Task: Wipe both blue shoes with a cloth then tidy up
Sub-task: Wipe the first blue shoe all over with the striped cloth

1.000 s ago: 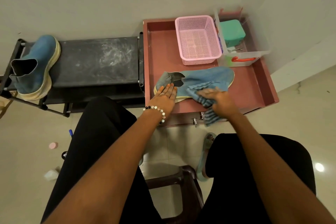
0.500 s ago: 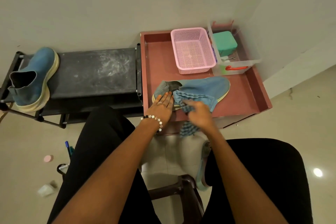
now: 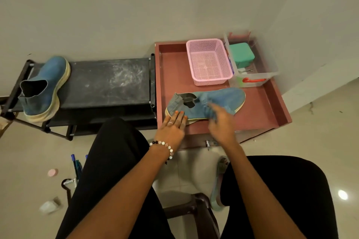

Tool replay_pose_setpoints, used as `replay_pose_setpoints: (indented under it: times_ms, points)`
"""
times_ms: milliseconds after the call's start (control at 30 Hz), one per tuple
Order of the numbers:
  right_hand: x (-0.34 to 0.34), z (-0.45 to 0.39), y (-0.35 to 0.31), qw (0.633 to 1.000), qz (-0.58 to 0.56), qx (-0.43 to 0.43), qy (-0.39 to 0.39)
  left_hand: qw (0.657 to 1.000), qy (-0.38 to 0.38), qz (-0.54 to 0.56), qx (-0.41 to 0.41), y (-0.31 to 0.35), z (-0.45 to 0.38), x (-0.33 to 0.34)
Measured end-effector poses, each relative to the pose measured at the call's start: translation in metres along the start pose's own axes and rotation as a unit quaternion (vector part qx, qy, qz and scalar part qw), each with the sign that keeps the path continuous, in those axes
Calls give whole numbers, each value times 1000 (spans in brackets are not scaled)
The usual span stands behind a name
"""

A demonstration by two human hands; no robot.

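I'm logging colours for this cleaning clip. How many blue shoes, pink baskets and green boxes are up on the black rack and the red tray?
Blue shoes: 2, one on the black rack at, one lying on its side in the red tray at
Pink baskets: 1
Green boxes: 1
Total: 4

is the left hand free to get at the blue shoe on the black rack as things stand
Probably yes. The left hand lies flat on the heel of the blue shoe on the red tray, holding nothing. Nothing stands between it and the other blue shoe on the black rack, but letting go leaves the tray shoe unsteadied.
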State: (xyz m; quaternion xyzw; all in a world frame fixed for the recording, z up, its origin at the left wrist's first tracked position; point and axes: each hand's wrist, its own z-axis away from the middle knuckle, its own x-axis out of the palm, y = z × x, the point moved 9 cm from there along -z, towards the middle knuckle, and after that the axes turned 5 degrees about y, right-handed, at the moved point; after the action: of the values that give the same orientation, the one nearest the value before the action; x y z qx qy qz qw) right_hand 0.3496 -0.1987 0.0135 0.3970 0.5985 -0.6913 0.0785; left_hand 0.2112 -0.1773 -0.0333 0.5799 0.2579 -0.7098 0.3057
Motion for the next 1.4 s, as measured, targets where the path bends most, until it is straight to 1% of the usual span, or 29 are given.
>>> replay_pose_setpoints:
  times_ms: [33,67,100,133,200,233,333,400,433,467,533,600,733,800,900,1033,1100,1167,1267,1333,1400]
  points:
    - [29,6,-5,990,110,-51,-71,1000,-2,2,-3,1,0,3]
    - [50,11,-2,967,209,-78,-122,1000,-4,5,-5,3,-1,4]
    - [60,15,1,947,271,-90,-148,1000,-7,9,-8,5,-2,5]
    - [61,16,2,936,296,-91,-167,1000,-10,11,-10,7,-2,7]
    - [56,12,2,935,288,-91,-186,1000,-18,8,-12,9,-1,11]
    - [54,10,3,928,295,-100,-202,1000,-23,5,-8,10,-1,12]
    - [60,0,-1,896,341,-145,-247,999,-35,2,12,8,-3,14]
    - [72,-7,-8,859,412,-182,-244,999,-46,10,23,4,-3,12]
    - [77,-11,-11,847,439,-185,-236,998,-52,16,25,2,-3,11]
    - [80,-13,-13,844,452,-181,-226,998,-60,20,26,1,-3,11]
    - [82,-11,-12,849,453,-156,-223,997,-68,26,22,0,-1,8]
    - [77,-2,-11,854,441,-134,-242,997,-67,28,12,1,0,7]
    - [48,6,-2,857,429,-79,-273,996,-77,34,-13,3,-3,5]
    - [50,6,-3,851,433,-88,-284,995,-88,42,-17,2,-6,4]
    - [70,-1,-7,837,446,-139,-284,994,-97,44,-13,0,-7,2]
    - [79,-5,1,845,446,-120,-269,994,-103,36,-14,-3,-8,0]
    - [74,2,2,848,421,-107,-303,993,-103,46,-29,-2,-7,2]
    - [55,8,9,840,416,-95,-335,993,-97,53,-41,0,-9,4]
    - [26,12,23,805,475,-93,-344,992,-91,59,-56,2,-12,8]
    - [33,10,17,789,489,-132,-348,992,-93,60,-59,2,-12,9]
    - [51,2,2,780,491,-183,-343,993,-95,53,-54,2,-11,9]
